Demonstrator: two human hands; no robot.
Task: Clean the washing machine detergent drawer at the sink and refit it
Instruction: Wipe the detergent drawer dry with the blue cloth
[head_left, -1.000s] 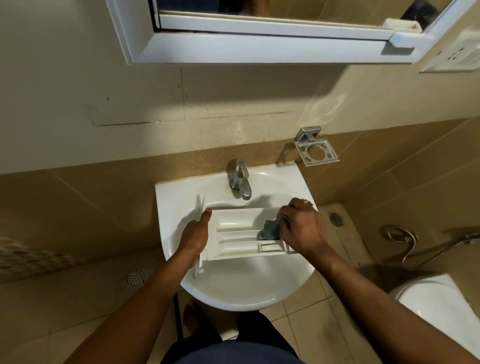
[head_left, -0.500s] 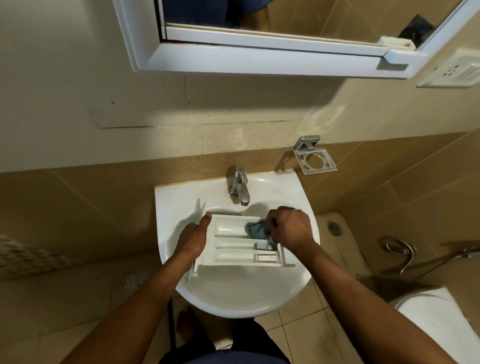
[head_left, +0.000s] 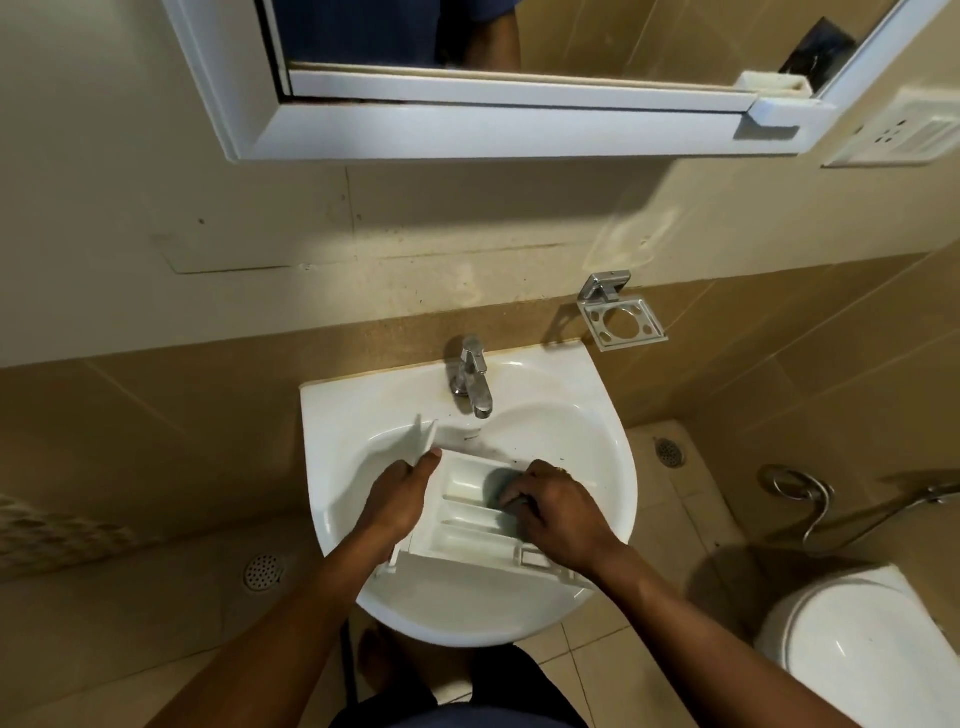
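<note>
Here, over a white ceramic sink (head_left: 337, 415), the left hand (head_left: 400, 499) grips the white plastic detergent drawer (head_left: 467, 514) by its end as the right hand (head_left: 558, 512) clutches a dark grey cloth (head_left: 501, 483) inside it; hard scrubbing could jolt the drawer loose

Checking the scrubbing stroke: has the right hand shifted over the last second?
Yes. The right hand, holding the cloth, has slid leftward, away from the right rim of the sink and toward the basin's middle below the tap.
</note>
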